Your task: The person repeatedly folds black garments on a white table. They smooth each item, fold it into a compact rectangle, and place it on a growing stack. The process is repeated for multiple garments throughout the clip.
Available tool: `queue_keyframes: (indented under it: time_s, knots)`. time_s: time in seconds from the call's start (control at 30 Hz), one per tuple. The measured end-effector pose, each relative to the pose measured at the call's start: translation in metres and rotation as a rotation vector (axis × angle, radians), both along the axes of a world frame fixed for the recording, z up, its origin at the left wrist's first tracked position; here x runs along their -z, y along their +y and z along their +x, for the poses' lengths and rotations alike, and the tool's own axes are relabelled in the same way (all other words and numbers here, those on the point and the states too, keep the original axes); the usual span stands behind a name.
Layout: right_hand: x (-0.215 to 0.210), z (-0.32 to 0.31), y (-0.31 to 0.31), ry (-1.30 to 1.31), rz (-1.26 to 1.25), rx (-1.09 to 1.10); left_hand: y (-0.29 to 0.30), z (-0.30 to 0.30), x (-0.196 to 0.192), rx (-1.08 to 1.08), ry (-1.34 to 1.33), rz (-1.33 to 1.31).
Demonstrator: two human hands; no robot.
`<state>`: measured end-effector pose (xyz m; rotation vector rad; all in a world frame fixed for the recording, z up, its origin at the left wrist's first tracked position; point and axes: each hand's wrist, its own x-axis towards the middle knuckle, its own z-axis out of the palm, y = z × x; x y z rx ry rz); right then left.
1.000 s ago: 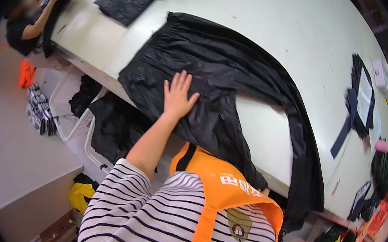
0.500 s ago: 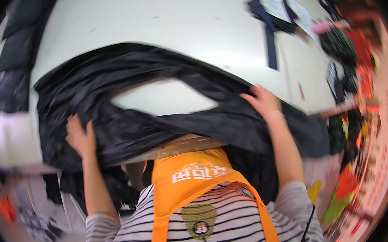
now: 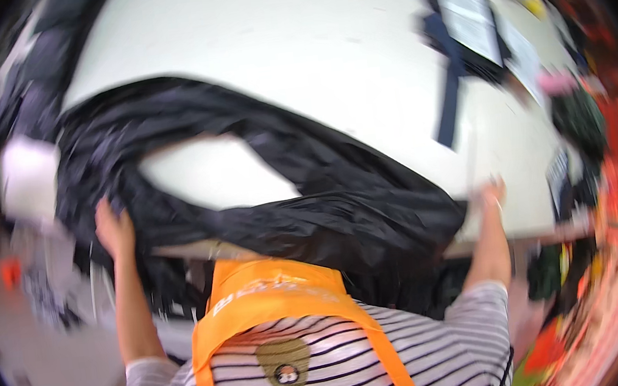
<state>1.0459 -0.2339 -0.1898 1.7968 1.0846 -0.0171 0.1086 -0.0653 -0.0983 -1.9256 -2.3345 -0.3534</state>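
A black garment or cloth piece (image 3: 184, 104) of thin, wrinkled fabric lies on the white table in a long loop, with bare tabletop showing through its middle. Its near edge hangs over the table's front. At the loop's left end, my left hand (image 3: 115, 229) rests against the fabric, thumb and fingers apart. My right hand (image 3: 489, 194) is over the tabletop just beyond the fabric's right end, apart from it. Motion smears its fingers, and no object shows in it.
A paper sheet (image 3: 468, 18) lies on dark fabric at the back right, with a navy strip (image 3: 450, 93) beside it. More black fabric (image 3: 61, 57) is piled along the far left. A dark green bundle (image 3: 579, 120) sits at the table's right.
My right hand has come off the fabric and moved right. The cloth's right end has drawn in and bunched nearer to me. My left hand stays at the left end. The view has shifted.
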Motion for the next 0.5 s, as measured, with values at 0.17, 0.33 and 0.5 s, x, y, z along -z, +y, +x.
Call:
queue_keyframes:
  time_s: [0.17,0.33,0.5]
  knots:
    - [0.014,-0.014,-0.020,0.297,1.056,0.457,-0.077,-0.029,-0.008,-0.349,0.062,-0.052]
    - [0.015,0.059,0.013,0.009,1.132,0.276,-0.085,-0.066,0.021,-0.595,-0.312,0.083]
    - [-0.078,-0.169,0.209,1.140,1.656,0.871,-0.021,-0.053,-0.005,-0.253,-0.369,0.231]
